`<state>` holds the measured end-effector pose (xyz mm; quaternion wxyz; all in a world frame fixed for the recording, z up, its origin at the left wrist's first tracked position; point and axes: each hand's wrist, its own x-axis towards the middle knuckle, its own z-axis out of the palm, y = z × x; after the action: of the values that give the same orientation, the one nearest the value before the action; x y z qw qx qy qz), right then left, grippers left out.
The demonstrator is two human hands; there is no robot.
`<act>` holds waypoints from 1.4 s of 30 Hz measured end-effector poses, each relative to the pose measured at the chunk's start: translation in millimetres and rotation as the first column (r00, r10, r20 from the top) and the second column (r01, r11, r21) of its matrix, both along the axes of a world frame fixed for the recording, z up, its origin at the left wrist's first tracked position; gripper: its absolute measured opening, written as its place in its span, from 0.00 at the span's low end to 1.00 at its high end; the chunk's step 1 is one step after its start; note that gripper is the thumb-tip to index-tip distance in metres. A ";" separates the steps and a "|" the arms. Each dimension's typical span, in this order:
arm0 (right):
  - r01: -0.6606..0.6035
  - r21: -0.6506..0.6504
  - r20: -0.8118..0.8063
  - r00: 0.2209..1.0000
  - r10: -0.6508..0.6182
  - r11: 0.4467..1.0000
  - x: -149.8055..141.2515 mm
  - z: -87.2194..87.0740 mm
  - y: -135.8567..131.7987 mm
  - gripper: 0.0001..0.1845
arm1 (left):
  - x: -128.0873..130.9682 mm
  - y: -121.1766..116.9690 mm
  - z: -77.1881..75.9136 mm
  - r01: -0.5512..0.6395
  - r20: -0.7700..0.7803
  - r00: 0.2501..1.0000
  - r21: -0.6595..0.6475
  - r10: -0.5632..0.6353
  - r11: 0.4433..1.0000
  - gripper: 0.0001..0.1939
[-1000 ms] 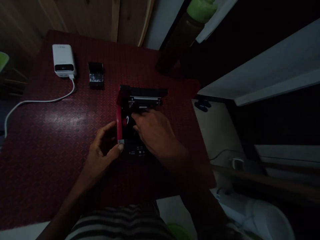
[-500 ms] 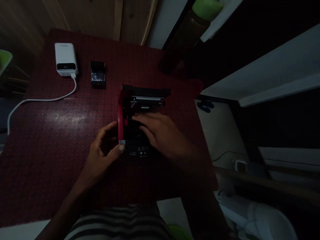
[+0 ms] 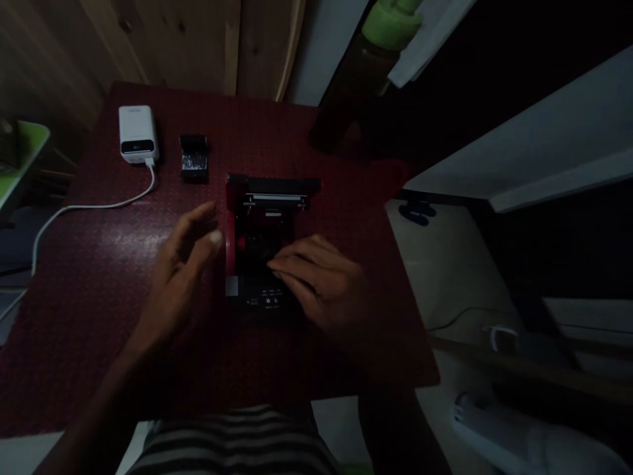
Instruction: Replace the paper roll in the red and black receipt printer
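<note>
On the table stands a small red and black device, looking like a label printer (image 3: 262,293), its lid (image 3: 274,187) raised at the back and its dark inner bay exposed. My left hand (image 3: 180,260) hovers just left of the printer's red side, open, thumb and fingers apart, with nothing in it. Over the right part of the bay is my right hand (image 3: 319,280), fingertips and thumb pinched together near the front edge. Whatever may be between those fingertips is too dark to make out. The inside of the bay is mostly in shadow.
A white power bank (image 3: 137,135) with a white cable (image 3: 106,206) lies at the back left of the red table (image 3: 113,316). Beside it is a small black curled piece with a shiny middle (image 3: 194,158). A bottle with a green cap (image 3: 390,26) stands at the back right.
My left hand has let go of the printer's left front corner and moved up and left. My right hand has drawn back from deep in the bay toward its front, fingers coming together.
</note>
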<state>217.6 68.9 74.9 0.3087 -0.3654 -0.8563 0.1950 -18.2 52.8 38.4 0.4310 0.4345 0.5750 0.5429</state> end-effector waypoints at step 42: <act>0.453 0.107 -0.159 0.886 -0.435 0.885 -7.8 -36.6 -67.1 0.23 | 13.3 -38.9 -11.3 0.143 0.207 0.973 -0.210 -0.099 0.967 0.32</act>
<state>209.8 1.8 38.3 0.4256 -0.5155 -0.7393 0.0813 -4.9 13.9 27.2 0.5639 0.3624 0.5597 0.4873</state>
